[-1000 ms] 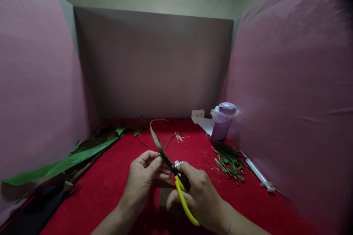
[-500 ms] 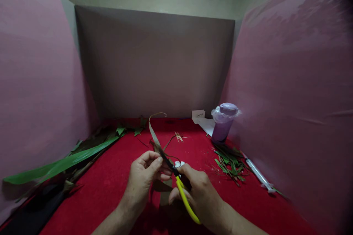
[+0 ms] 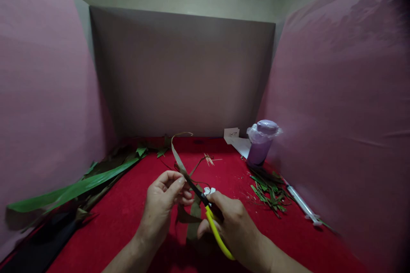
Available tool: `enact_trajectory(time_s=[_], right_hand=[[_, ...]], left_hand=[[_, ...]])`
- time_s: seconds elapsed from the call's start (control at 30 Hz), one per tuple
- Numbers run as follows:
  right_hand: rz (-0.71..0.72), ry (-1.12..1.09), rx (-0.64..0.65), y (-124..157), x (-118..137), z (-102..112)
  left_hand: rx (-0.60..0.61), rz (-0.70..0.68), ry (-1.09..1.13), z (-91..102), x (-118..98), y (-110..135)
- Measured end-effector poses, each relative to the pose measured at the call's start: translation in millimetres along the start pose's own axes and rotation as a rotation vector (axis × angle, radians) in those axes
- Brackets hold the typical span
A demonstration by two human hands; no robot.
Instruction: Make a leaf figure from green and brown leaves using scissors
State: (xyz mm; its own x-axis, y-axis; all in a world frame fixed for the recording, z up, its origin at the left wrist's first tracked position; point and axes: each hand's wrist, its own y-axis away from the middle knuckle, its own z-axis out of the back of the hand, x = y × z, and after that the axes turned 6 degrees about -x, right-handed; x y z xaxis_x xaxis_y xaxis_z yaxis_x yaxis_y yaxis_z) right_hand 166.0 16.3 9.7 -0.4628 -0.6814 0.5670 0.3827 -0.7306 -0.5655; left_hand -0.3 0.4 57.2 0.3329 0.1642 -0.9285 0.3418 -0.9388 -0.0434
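My right hand point(image 3: 232, 217) is closed around scissors with yellow handles point(image 3: 218, 234) and dark blades. The blades point up and left, with their tips beside the fingers of my left hand point(image 3: 166, 198). Between thumb and forefinger my left hand pinches a dried leaf strip point(image 3: 178, 158), whose thin end rises and curls to the right. The blades meet the strip near the fingertips; whether they are parted I cannot make out. Below the hands hangs or lies a broader brownish-green leaf piece point(image 3: 194, 226). Something small and white point(image 3: 209, 190) shows behind the scissors.
Several toothpicks point(image 3: 209, 159) lie on the red cloth point(image 3: 128, 226). To the right are a purple container point(image 3: 259, 149) with plastic film, plant cuttings point(image 3: 270, 192) and a syringe point(image 3: 303, 204). A long green leaf point(image 3: 80, 187) lies left. Pink panels point(image 3: 339, 106) flank the sides.
My left hand has shifted slightly left and up, away from the scissors' pivot. The broad leaf piece below shows more. The scissors have hardly moved.
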Motion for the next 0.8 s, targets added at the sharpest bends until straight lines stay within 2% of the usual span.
enact_trajectory(time_s=[0.3,0.63,0.8], right_hand=[[0.023,0.037,-0.014,1,0,1],[-0.070,-0.093,0.025,-6,24,15],[-0.087,-0.096,0.024,-8,26,17]], left_hand=[[0.039,0.049,0.031,0.2,-3,-3],[0.025,0.025,0.021,0.9,-5,0],[0.066,0.043,0.021,0.3,-3,3]])
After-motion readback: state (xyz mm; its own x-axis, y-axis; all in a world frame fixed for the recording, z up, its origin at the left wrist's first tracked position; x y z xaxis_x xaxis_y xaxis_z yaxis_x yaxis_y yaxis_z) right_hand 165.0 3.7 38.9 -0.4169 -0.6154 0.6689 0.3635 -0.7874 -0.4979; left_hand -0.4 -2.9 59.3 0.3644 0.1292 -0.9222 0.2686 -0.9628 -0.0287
